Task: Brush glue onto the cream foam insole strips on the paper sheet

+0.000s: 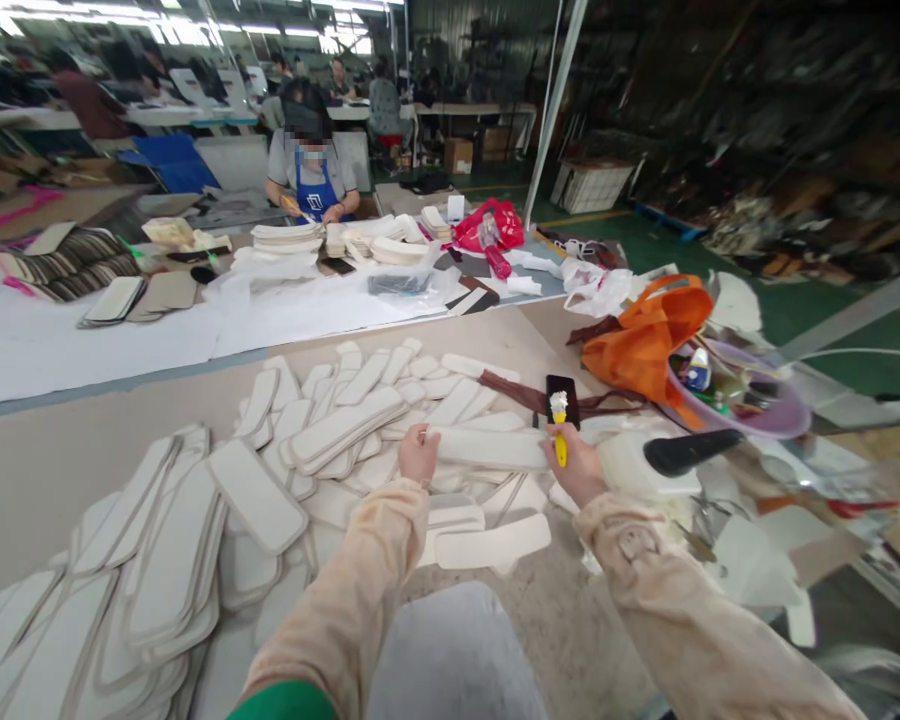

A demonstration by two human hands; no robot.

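Between my two hands is a long off-white padded strip (491, 448) with rounded ends, held level above the pile. My left hand (418, 454) is closed on its left end. At the strip's right end, my right hand (576, 462) grips the edge and also holds a yellow-handled brush (560, 445), its whitish bristles pointing up. Another pale strip (493, 542) lies just below, near the table's front edge. Many similar strips (345, 430) are heaped beyond and to the left of my hands. A black phone (562, 392) lies behind my right hand.
A white container (630, 462) with a black-handled tool (690, 452) stands right of my right hand. Beyond it are an orange bag (645, 335) and a purple basin (784, 415). Across the table, a person in a blue apron (315, 188) works beside stacked pieces (289, 238).
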